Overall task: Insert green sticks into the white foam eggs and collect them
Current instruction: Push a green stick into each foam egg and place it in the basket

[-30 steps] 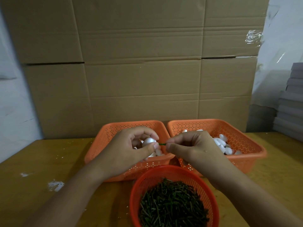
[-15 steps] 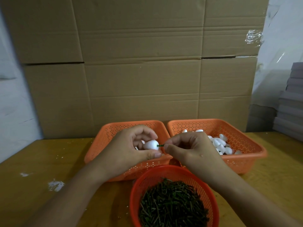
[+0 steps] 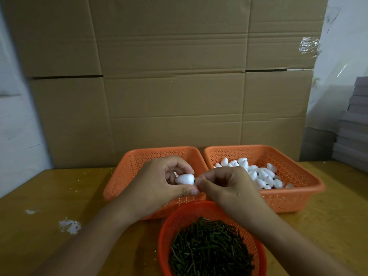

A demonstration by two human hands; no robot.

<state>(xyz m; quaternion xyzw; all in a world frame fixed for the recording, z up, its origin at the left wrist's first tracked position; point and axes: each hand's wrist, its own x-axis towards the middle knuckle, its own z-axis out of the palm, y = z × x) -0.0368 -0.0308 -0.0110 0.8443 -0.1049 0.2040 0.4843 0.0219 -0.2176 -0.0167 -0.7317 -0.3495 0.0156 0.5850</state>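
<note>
The left hand (image 3: 159, 182) holds one white foam egg (image 3: 184, 179) with its fingers curled around it, up above the left orange basket (image 3: 127, 176). The right hand (image 3: 225, 186) pinches the green stick (image 3: 195, 180), and only a tiny green bit shows right at the end of the egg, so the stick looks almost all the way in. If the stick is pushed crooked, it might poke out the side of the soft egg or snap. If the left hand squeezes too hard, the foam could get dented. If the grip slips, the egg may drop onto the wooden table (image 3: 39, 196) and roll away. The right orange basket (image 3: 298, 196) holds a pile of plain foam eggs (image 3: 262, 176). The round red basket (image 3: 191, 216) in front is full of green sticks (image 3: 209, 248) and sits just under the wrists, so a low arm could bump it. A big cardboard wall (image 3: 179, 86) stands behind the baskets.
</note>
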